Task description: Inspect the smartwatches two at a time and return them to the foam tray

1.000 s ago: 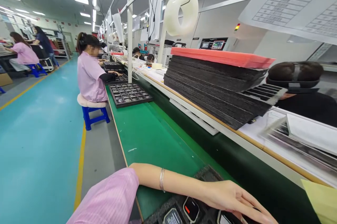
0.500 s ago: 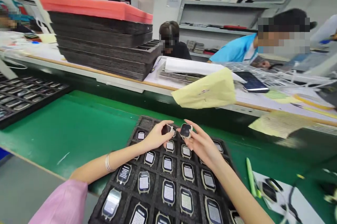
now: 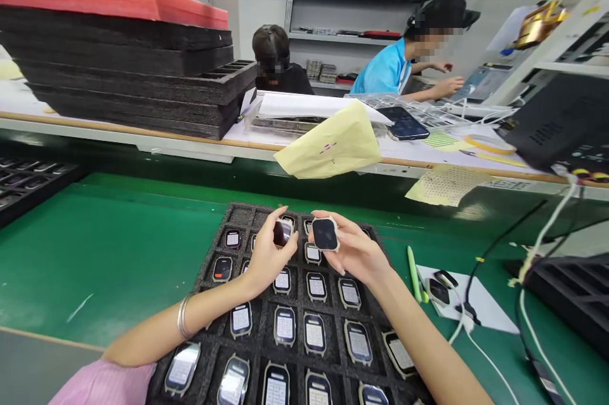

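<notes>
My left hand (image 3: 272,251) is closed around a smartwatch case (image 3: 282,233) with a dark screen, held over the far part of a black foam tray (image 3: 212,303). Opposite it, my right hand (image 3: 358,246) grips another strapless smartwatch case (image 3: 325,234), its dark screen facing me. The two watches are apart, a short gap between them. Below both hands, the tray's compartments hold many more watch cases, most with lit white screens, such as one watch (image 3: 284,325) near the middle. A watch (image 3: 222,269) at the left shows a red patch.
Stacked black foam trays (image 3: 143,68) with a red foam sheet stand on the shelf. A phone (image 3: 407,123) and yellow paper (image 3: 333,145) lie nearby. At right are a green pen-like tool (image 3: 413,273) and cables (image 3: 540,233). Two people sit beyond.
The view has turned to the right, so the tray and shelf appear further left. My hands have moved slightly apart, each still holding its watch. The person in blue now has both hands visible.
</notes>
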Motion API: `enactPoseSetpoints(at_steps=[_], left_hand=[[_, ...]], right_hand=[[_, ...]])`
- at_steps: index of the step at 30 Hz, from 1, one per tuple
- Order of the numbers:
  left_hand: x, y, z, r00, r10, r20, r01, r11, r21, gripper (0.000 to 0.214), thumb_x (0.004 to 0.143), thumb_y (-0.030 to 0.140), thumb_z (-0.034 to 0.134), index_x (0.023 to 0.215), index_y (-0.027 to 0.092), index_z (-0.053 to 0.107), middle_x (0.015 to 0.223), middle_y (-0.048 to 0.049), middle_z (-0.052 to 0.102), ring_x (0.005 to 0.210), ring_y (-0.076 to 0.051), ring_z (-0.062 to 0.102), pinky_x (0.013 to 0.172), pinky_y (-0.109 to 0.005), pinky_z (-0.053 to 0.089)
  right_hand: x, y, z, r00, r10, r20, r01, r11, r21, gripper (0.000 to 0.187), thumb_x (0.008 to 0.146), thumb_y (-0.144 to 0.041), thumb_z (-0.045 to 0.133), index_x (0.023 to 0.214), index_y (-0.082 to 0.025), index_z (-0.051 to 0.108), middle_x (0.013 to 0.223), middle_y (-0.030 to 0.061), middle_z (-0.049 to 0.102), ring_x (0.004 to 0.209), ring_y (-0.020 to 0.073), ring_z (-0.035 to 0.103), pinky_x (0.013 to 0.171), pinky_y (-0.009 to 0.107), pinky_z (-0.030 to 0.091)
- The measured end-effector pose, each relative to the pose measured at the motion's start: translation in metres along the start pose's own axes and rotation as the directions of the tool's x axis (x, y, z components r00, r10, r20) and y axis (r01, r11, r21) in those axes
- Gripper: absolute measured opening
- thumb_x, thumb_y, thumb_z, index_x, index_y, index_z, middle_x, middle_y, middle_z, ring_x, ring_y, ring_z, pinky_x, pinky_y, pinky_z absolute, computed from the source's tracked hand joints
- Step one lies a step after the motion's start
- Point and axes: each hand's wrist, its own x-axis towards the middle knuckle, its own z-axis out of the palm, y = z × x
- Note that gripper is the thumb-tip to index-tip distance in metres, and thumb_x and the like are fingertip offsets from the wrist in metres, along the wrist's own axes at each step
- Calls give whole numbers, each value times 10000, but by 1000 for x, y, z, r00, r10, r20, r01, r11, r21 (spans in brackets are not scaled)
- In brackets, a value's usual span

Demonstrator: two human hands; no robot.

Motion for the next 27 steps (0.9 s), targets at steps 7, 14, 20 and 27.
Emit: enactPoseSetpoints(at_steps=[7,14,20,27], left_hand=[[-6,7,-7,997,19,78,-21,1000,20,510,804,249,557,1292,228,410,1224,-66,562,1062,-208,562,900,-330,463],[2,11,-21,984,-6,176,-1,999,44,505,802,235,541,1292,223,418,1129,-67,598,934,-203,606,756,-299,515],[0,15,-32,950,41,311,-77,992,105,411,769,198,524,1180,208,505,1162,-46,602,1083,-215,555,970,-346,431],[-2,17,-41,935,-102,340,27,975,220,478,772,318,572,1239,257,487,1025,-23,614,857,-200,604,739,-314,509]], right_hand=[[-1,6,3,993,65,102,-67,998,16,446,790,-345,668,1189,-182,555,902,107,665,400,111,543,344,186,378],[4,14,-6,994,64,89,-67,997,28,438,795,-309,683,1193,-165,570,914,114,667,442,121,561,370,203,424],[2,19,-9,992,26,121,-35,997,71,404,816,-260,677,1188,-140,577,905,104,666,482,130,570,388,210,460],[-1,29,-15,983,-58,174,36,992,124,498,838,-319,684,1264,-127,512,965,107,640,554,137,601,467,220,490]])
